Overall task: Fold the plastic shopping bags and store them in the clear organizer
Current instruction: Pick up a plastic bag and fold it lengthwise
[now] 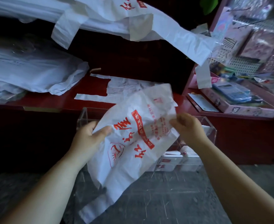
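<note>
A white plastic shopping bag with red print (133, 143) hangs in the air between my hands, above the clear organizer (210, 126). My left hand (88, 136) grips its left edge, thumb on top. My right hand (187, 126) pinches its right side near the top. The bag's handles trail down toward the floor. The bag hides much of the organizer, which stands on the floor in front of the red counter; several folded white bags (173, 159) lie inside it.
Another bag (123, 89) lies flat on the red counter (91, 96). Stacks of white bags (29, 73) sit at left, and more bags (149, 18) hang from above. Boxes and a calculator (231, 92) fill the shelf at right. Grey floor lies below.
</note>
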### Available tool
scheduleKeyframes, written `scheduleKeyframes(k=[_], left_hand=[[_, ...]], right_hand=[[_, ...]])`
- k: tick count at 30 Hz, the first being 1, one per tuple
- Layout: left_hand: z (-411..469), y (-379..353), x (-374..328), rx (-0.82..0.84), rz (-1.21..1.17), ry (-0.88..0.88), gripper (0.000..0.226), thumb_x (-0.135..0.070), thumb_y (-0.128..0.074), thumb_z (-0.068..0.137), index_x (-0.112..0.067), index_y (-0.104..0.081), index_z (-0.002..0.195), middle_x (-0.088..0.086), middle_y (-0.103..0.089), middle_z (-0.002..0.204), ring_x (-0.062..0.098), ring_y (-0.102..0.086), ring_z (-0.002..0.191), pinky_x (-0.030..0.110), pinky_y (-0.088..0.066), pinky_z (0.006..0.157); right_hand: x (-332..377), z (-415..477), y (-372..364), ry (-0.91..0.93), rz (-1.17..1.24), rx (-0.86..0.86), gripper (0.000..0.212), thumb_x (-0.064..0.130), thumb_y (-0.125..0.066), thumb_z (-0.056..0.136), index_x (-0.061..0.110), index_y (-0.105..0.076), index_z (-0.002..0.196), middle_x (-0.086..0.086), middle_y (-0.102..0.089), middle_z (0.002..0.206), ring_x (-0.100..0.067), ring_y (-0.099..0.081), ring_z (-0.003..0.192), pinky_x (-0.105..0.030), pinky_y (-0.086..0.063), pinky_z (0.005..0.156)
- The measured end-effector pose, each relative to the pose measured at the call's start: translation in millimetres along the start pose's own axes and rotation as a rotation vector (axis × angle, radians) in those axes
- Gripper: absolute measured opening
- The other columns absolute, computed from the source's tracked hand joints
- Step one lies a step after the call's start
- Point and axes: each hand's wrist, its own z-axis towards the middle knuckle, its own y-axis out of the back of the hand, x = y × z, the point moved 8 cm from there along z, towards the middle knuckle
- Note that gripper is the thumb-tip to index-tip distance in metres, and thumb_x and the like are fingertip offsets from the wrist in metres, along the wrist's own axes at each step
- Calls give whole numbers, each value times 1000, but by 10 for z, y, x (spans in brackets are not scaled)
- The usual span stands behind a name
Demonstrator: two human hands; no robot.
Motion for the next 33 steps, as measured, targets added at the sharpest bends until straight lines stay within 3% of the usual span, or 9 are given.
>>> scheduleKeyframes(k=[4, 7, 10, 14, 18, 23, 27, 29, 33], left_hand=[[5, 141, -119, -267, 30, -194, 15, -7, -61, 85, -13, -48, 92, -13, -51, 77, -14, -54, 62, 2, -40, 61], [-92, 83, -180, -278, 197, -263, 22, -25, -59, 87, -11, -49, 73, -9, -50, 64, 3, -50, 62, 16, -38, 59], [-102, -196, 32, 31, 302, -116, 54, -64, -49, 79, -20, -52, 48, -3, -57, 45, 20, -56, 54, 32, -45, 65], [-295, -651, 617, 658, 886, 134, 43, -67, -32, 79, -30, -53, 80, -10, -58, 77, 6, -53, 65, 17, -39, 63], [-441, -901, 761, 717, 718, 240, 43, -55, -40, 86, -24, -54, 112, -7, -57, 113, 8, -55, 106, 20, -44, 89], [-397, -988, 666, 391, 281, 357, 20, -34, -52, 90, -14, -53, 87, 2, -65, 87, 8, -66, 64, 26, -52, 66], [-395, -1048, 539, 440, 16, 359, 5, -15, -57, 87, -15, -57, 92, -4, -60, 67, 8, -51, 56, 15, -44, 54], [-424, -1092, 523, 518, 13, 349, 12, -9, -58, 86, -20, -63, 88, -11, -61, 59, 6, -45, 56, 11, -41, 52], [-410, -1057, 583, 455, -34, 389, 20, 0, -57, 85, -15, -64, 74, -10, -66, 58, 12, -53, 69, 21, -43, 68]], right_hand=[[-432, -180, 296, -183, 263, -174, 30, 2, -48, 90, 14, -44, 63, 7, -49, 39, -1, -43, 35, -15, -37, 41], [-750, -367, 452, -298, 340, -240, 27, 8, -48, 92, 13, -48, 66, 0, -49, 57, -8, -45, 50, -21, -36, 48], [-1071, -549, 459, -472, 520, -247, 23, 10, -46, 93, 9, -51, 70, -6, -51, 68, -16, -47, 60, -27, -38, 55], [-1306, -616, 352, -618, 736, -213, 26, 6, -44, 93, 8, -49, 68, -7, -49, 62, -12, -53, 45, -22, -42, 45], [-1343, -588, 189, -667, 924, -134, 24, 7, -40, 96, 5, -50, 74, -6, -60, 52, -8, -58, 39, -17, -47, 39], [-1412, -628, 107, -664, 1092, -68, 21, 20, -59, 86, 0, -56, 94, -7, -68, 63, -15, -66, 55, -24, -53, 48], [-1443, -633, 144, -680, 1144, -85, 43, 25, -57, 86, -2, -53, 120, -15, -67, 93, -27, -64, 84, -38, -51, 74], [-1410, -600, 127, -670, 1184, -44, 70, 35, -86, 49, 3, -62, 107, -15, -68, 91, -26, -66, 81, -33, -55, 68], [-1425, -559, 64, -649, 1277, 17, 105, 30, -91, 2, 7, -62, 100, -11, -71, 77, -19, -69, 62, -28, -56, 50]])
